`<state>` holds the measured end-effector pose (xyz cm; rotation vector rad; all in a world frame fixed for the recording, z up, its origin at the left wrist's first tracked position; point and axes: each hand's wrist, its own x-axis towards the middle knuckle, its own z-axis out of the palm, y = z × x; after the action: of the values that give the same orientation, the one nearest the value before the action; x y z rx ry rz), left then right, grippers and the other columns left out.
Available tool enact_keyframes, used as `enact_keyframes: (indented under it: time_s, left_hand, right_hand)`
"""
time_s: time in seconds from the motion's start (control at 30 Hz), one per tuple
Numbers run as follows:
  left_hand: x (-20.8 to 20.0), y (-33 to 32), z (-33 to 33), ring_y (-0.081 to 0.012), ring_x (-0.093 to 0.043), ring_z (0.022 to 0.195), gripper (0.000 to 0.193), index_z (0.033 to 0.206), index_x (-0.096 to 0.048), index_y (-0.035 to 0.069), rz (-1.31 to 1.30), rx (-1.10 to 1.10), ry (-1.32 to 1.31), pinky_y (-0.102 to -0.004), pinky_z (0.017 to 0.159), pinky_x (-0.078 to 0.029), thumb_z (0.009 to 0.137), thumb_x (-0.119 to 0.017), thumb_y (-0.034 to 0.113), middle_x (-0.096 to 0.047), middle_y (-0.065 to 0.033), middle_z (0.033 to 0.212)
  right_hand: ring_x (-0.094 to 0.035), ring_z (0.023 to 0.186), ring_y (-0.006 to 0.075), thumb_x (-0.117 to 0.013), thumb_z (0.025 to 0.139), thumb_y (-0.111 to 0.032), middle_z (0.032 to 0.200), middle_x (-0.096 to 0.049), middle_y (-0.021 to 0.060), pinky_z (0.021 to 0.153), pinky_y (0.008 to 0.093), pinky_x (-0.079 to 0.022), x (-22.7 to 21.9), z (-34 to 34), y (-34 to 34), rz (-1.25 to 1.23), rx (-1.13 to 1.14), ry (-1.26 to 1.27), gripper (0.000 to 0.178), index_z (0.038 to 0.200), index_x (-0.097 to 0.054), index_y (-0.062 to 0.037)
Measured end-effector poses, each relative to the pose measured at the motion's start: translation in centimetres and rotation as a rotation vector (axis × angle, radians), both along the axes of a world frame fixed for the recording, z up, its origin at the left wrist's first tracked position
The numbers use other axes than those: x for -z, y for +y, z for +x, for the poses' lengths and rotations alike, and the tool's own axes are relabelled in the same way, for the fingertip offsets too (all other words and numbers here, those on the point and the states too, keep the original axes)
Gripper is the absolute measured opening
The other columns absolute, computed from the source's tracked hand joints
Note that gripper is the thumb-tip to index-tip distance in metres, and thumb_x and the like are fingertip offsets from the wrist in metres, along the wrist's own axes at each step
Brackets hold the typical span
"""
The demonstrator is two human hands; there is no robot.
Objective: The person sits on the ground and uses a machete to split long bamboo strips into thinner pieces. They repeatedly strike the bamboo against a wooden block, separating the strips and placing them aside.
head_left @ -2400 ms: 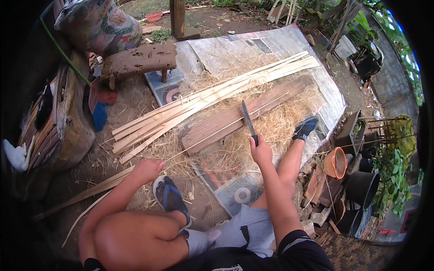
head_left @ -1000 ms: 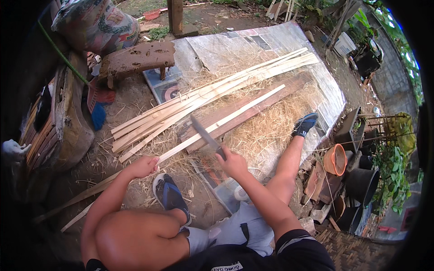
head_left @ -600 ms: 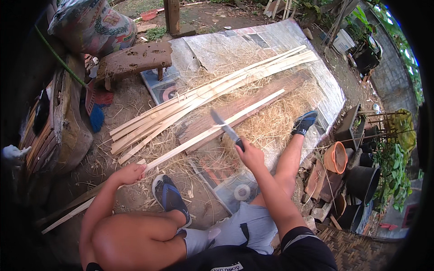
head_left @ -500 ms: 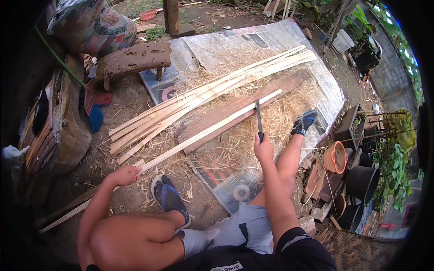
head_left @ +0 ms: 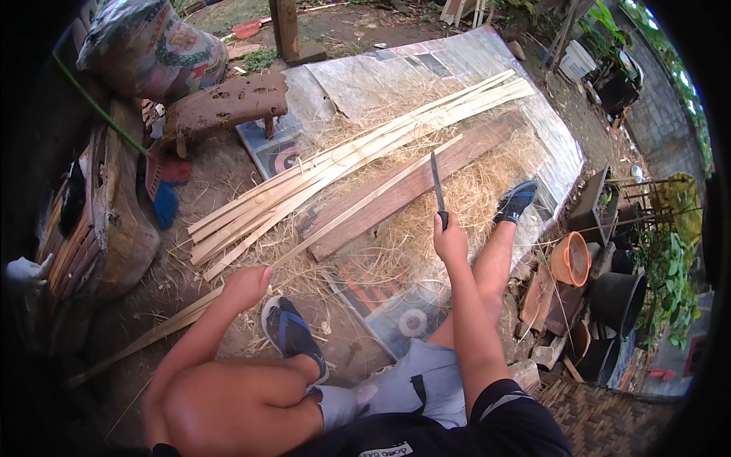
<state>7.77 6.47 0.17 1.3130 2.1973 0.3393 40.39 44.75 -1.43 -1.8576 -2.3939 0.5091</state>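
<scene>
**Strip Work: Condition at Mid-Operation**

We judged the work partly done. The ground sheet (head_left: pixel 487 61) carried a bundle of pale strips (head_left: pixel 365 154), a wooden board (head_left: pixel 403 193) and a thick bed of shavings (head_left: pixel 415 236). We could not confirm whether the bundled strips were finished; the single strip (head_left: pixel 358 209), lying lengthwise across the board, appeared to remain in work. Our right hand (head_left: pixel 451 242) held the knife (head_left: pixel 437 183), fingers wrapped round its handle; contact between tip and strip could not be confirmed. Our left hand (head_left: pixel 247 288) pinched the strip beyond the board's left end, fingertips hidden.

A filled sack (head_left: pixel 160 49), a low bench (head_left: pixel 228 99) and an orange bucket (head_left: pixel 569 260) stood well apart from the blade. Closer obstructions were the bundle, just beyond the board, and our right foot (head_left: pixel 516 202), beside the shavings.
</scene>
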Motion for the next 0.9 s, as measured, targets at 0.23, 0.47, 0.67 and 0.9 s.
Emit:
enact_keyframes:
  time_s: [0.23, 0.47, 0.67, 0.9]
  left_hand:
    - [-1.1, 2.7, 0.0, -0.0116, -0.047, 0.051, 0.052, 0.083, -0.063, 0.003, -0.323, -0.352, -0.882, -0.0272, 0.050, -0.041, 0.110, -0.041, 0.042, -0.052, -0.0009, 0.063]
    - [-0.7, -1.9, -1.8, -0.0101, -0.043, 0.052, 0.051, 0.081, -0.060, 0.005, -0.204, -0.280, -0.647, -0.0269, 0.052, -0.041, 0.110, -0.043, 0.043, -0.049, 0.0007, 0.062]
    - [-0.4, -5.8, -5.4, -0.0115, -0.049, 0.056, 0.051, 0.085, -0.062, 0.004, -0.415, -0.326, -0.978, -0.0294, 0.057, -0.045, 0.111, -0.041, 0.043, -0.053, -0.0005, 0.063]
    - [2.6, -2.0, -2.8, -0.0221, -0.069, 0.081, 0.039, 0.106, -0.066, 0.003, -0.075, -0.114, -0.554, -0.0397, 0.074, -0.054, 0.109, -0.047, 0.037, -0.073, -0.0102, 0.087]
  right_hand:
    - [-0.071, 0.081, 0.0453, -0.048, 0.103, -0.055, 0.085, -0.073, 0.0216, 0.072, 0.0540, -0.057, -2.9, -4.3, -14.8, -0.189, -0.825, -0.059, 0.050, 0.134, -0.054, -0.0175]
    - [-0.072, 0.076, 0.0413, -0.049, 0.103, -0.053, 0.077, -0.072, 0.0185, 0.067, 0.0517, -0.057, -0.4, -2.7, -5.3, -0.129, -0.329, 0.043, 0.052, 0.134, -0.053, -0.0117]
    - [-0.072, 0.074, 0.0402, -0.052, 0.101, -0.057, 0.081, -0.072, 0.0185, 0.064, 0.0508, -0.057, 0.7, -1.1, -7.3, -0.041, -0.490, 0.049, 0.049, 0.136, -0.055, -0.0235]
    - [-0.071, 0.081, 0.0467, -0.051, 0.103, -0.051, 0.086, -0.072, 0.0251, 0.072, 0.0565, -0.055, 2.7, -0.2, -1.3, 0.066, -0.187, 0.084, 0.045, 0.120, -0.057, -0.0095]
